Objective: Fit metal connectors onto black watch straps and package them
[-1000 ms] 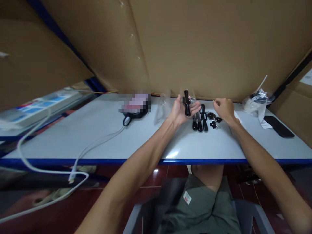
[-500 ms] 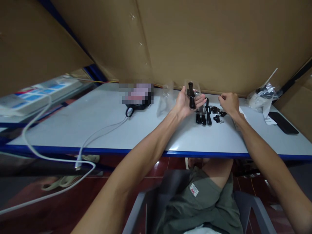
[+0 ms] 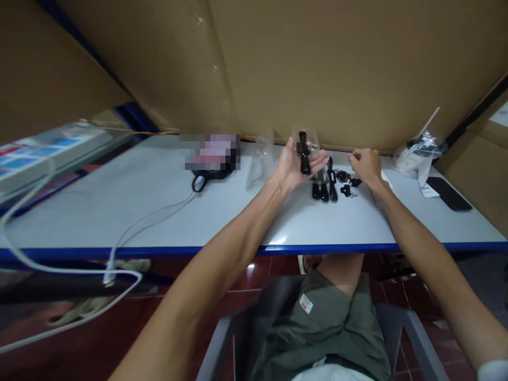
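Note:
My left hand [image 3: 294, 169] is raised palm up over the white table [image 3: 159, 211] and holds a black rod-shaped part [image 3: 304, 153] upright, with a clear plastic bag [image 3: 311, 140] behind it. My right hand [image 3: 364, 165] is curled into a loose fist just right of a cluster of small black knobs and screws [image 3: 346, 185]; I cannot make out anything in its fingers. Several black elongated parts [image 3: 324, 189] lie on the table between my hands.
A crumpled clear bag [image 3: 260, 161] lies left of my left hand. A blurred pink-and-black item [image 3: 210, 156] with a white cable [image 3: 151, 222] sits further left. A bag with dark contents [image 3: 416, 151] and a black phone [image 3: 448, 193] lie at the right. Brown cardboard [image 3: 317, 63] walls the back.
Both hands stay almost where they were; the view shifted slightly. My left hand still holds the black part, my right hand stays curled by the small pieces.

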{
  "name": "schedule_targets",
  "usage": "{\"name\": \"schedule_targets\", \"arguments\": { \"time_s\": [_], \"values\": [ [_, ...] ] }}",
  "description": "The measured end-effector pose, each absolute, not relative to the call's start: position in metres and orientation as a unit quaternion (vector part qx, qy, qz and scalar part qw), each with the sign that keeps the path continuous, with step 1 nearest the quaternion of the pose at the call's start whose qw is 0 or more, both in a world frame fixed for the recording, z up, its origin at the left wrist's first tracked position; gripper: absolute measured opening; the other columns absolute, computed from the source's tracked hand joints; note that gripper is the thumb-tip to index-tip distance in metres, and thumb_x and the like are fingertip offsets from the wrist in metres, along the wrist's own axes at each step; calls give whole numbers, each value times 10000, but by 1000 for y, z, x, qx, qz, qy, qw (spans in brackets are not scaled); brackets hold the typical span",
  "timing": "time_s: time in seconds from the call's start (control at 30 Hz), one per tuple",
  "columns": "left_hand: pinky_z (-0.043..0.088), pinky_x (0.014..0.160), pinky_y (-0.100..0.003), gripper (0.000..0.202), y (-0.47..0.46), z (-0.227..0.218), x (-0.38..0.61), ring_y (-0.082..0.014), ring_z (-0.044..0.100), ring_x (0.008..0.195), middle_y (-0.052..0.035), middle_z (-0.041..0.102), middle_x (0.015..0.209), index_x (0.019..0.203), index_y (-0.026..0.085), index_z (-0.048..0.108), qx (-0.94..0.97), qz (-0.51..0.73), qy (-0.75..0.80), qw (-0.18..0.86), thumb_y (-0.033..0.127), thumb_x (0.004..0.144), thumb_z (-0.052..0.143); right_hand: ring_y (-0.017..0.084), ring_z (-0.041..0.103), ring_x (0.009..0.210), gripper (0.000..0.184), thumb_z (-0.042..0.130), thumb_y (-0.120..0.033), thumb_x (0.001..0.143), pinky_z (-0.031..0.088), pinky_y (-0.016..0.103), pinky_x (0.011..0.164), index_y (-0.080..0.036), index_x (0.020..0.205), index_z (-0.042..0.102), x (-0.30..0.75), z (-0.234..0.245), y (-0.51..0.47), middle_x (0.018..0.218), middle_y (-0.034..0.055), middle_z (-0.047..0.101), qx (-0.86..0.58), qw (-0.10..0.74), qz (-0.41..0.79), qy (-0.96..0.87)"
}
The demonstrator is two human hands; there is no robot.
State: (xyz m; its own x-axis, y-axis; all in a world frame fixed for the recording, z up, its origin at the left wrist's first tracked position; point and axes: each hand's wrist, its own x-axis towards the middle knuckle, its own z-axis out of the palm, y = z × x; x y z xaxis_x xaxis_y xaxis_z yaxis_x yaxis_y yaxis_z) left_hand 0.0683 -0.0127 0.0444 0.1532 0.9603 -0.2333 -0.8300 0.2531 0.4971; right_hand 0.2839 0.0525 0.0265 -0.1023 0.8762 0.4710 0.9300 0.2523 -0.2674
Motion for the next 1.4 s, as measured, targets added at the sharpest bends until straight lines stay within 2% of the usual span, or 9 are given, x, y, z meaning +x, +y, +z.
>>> {"name": "schedule_targets", "arguments": {
  "time_s": [0.23, 0.43, 0.7, 0.83, 0.97, 1.13, 1.23, 1.3, 1.4],
  "values": [
    [626, 812, -404, 584, -23, 52, 72, -265, 730, 962, -151, 730, 960, 1198, 151, 629, 134, 606, 297, 726, 585, 1017, 283, 237, 675, 946, 290, 519, -315, 979, 472, 313, 829, -182, 951, 776, 289, 25, 51, 1002, 129, 761, -632, 257, -33, -731],
    [639, 719, -328, 576, -30, 55, 77, -229, 731, 851, -123, 740, 831, 1130, 145, 621, 149, 606, 308, 718, 558, 1029, 232, 239, 680, 918, 302, 503, -327, 1001, 476, 319, 809, -193, 942, 767, 292, 25, 49, 979, 115, 759, -630, 251, -29, -734],
    [637, 681, -331, 576, -28, 52, 77, -238, 742, 834, -125, 740, 848, 1186, 159, 625, 142, 598, 312, 725, 567, 1025, 252, 237, 671, 897, 292, 511, -336, 1002, 463, 306, 783, -210, 931, 765, 291, 24, 51, 932, 101, 747, -629, 253, -33, -734],
    [633, 625, -346, 583, -24, 48, 75, -247, 749, 787, -133, 729, 857, 1106, 187, 647, 144, 583, 328, 729, 608, 1011, 254, 198, 647, 827, 323, 477, -346, 1016, 423, 275, 745, -208, 905, 748, 285, 30, 41, 881, 63, 744, -605, 303, -36, -735],
    [635, 666, -375, 570, -19, 44, 74, -253, 752, 801, -164, 728, 911, 1010, 173, 642, 174, 560, 334, 738, 603, 1011, 268, 160, 613, 753, 380, 438, -383, 1036, 395, 250, 739, -195, 874, 725, 270, 37, 19, 802, 29, 719, -541, 380, -24, -750],
    [626, 758, -405, 509, -15, 42, 79, -228, 741, 778, -133, 729, 886, 981, 173, 634, 177, 562, 311, 746, 553, 1027, 298, 150, 639, 814, 249, 512, -313, 997, 419, 234, 772, -210, 948, 733, 243, 38, -7, 885, 18, 729, -437, 410, 45, -800],
    [610, 681, -351, 468, -17, 39, 87, -208, 716, 683, -86, 724, 807, 994, 181, 641, 202, 562, 324, 734, 548, 1023, 354, 161, 662, 881, 189, 561, -291, 979, 449, 244, 812, -213, 1015, 729, 228, 35, -14, 964, 31, 735, -422, 399, 98, -808],
    [568, 598, -285, 381, -20, 36, 93, -186, 680, 591, -40, 697, 717, 1021, 192, 648, 252, 572, 338, 704, 527, 1001, 466, 170, 679, 823, 275, 521, -382, 1015, 479, 249, 751, -196, 942, 710, 222, 34, -14, 889, 40, 731, -427, 394, 178, -794],
    [458, 493, -213, 268, -27, 33, 100, -135, 581, 446, 36, 624, 599, 1136, 235, 640, 365, 576, 371, 630, 434, 960, 607, 167, 643, 557, 529, 405, -628, 1016, 462, 241, 517, -182, 858, 643, 219, 32, -9, 646, 24, 653, -442, 382, 366, -725]
  ]
}}
